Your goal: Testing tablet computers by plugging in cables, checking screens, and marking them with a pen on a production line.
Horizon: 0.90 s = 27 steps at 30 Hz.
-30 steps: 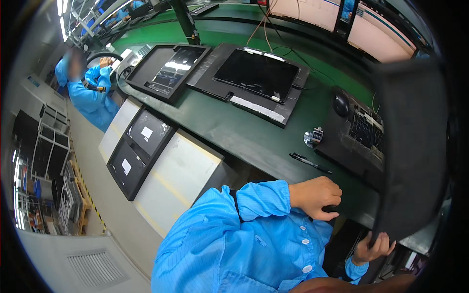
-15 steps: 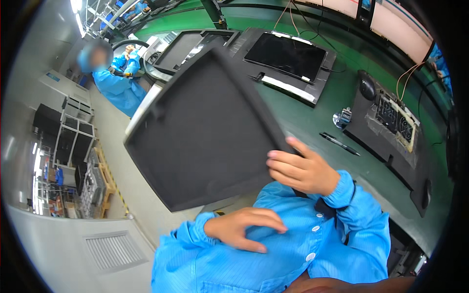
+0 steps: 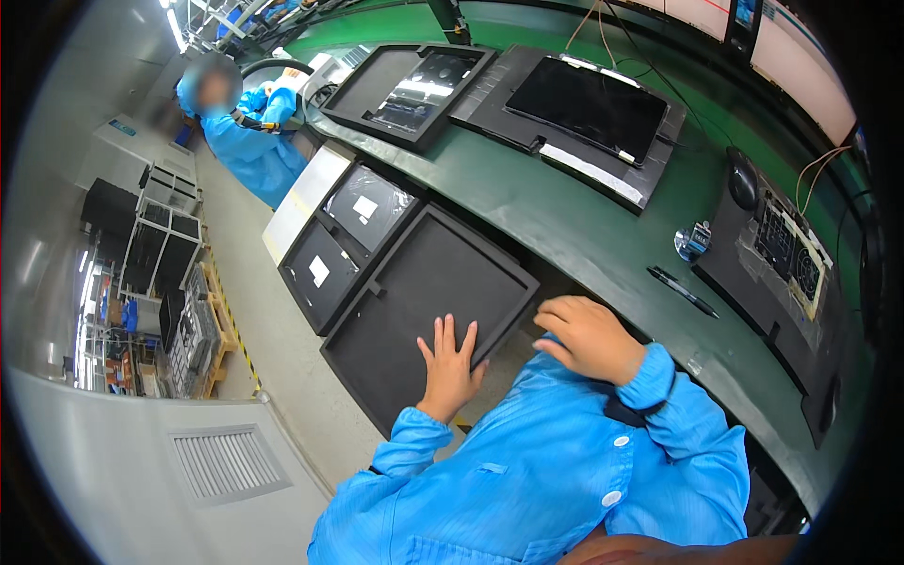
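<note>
A black foam tray (image 3: 424,273) lies low beside the green bench, with nothing in its wide recess. My left hand (image 3: 450,367) rests on its near part, open, fingers spread flat. Just off the tray's right side is my right hand (image 3: 591,337), its fingers bent and the thumb apart, with nothing visible in it. Beyond the empty tray sits a second black tray (image 3: 325,226) holding two flat dark panels in clear film, each with a white label.
On the green bench (image 3: 603,235) are a stand with a dark screen (image 3: 589,108), a foam tray with a glossy panel (image 3: 424,89), a pen (image 3: 683,292) and a mouse (image 3: 742,179). A co-worker in blue (image 3: 250,141) is at the far left. Loaded pallets (image 3: 202,330) stand on the floor.
The empty tray has come down from a raised, tilted position, uncovering the tray with panels. My right hand has come off it; my left hand has moved onto it.
</note>
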Tool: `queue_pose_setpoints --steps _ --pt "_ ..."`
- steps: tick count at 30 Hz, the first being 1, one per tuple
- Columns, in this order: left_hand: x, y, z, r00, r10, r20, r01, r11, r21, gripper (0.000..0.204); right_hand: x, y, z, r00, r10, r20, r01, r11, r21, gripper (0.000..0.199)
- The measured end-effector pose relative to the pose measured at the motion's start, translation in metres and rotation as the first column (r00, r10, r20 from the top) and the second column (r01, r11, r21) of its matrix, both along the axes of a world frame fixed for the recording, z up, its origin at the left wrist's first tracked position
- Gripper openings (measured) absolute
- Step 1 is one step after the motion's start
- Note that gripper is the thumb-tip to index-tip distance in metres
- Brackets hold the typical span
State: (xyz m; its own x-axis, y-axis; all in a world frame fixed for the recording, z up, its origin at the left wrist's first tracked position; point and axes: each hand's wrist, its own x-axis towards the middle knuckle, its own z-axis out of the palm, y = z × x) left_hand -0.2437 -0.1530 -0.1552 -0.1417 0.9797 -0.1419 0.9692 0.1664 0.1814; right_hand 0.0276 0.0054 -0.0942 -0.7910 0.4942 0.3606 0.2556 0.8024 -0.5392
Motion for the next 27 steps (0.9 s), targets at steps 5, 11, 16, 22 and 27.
queue_pose_setpoints --steps 5,11,16,22,27 --pt "-0.017 0.035 -0.004 1.000 -0.017 0.023 0.015 0.997 0.071 0.080 0.087 -0.027 0.065 0.997 -0.079 -0.020 0.072 0.968 -0.242 0.032" --pt "-0.009 0.037 0.000 0.998 0.032 -0.049 -0.032 0.999 -0.015 0.077 0.184 -0.071 0.062 0.730 -0.661 -0.172 0.598 0.741 -0.306 0.009" --pt "-0.011 0.033 0.003 0.999 0.011 -0.043 -0.012 1.000 -0.024 0.078 0.210 -0.089 0.025 0.566 -0.803 -0.185 0.756 0.596 -0.272 0.005" --pt "-0.024 0.047 0.000 0.997 0.042 -0.057 -0.044 0.998 -0.035 0.079 0.212 -0.089 0.014 0.556 -0.808 -0.194 0.773 0.589 -0.235 0.004" --pt "-0.045 0.053 -0.011 0.997 0.064 -0.050 -0.063 0.998 0.024 0.080 0.215 -0.091 0.014 0.587 -0.777 -0.227 0.758 0.626 -0.183 0.005"
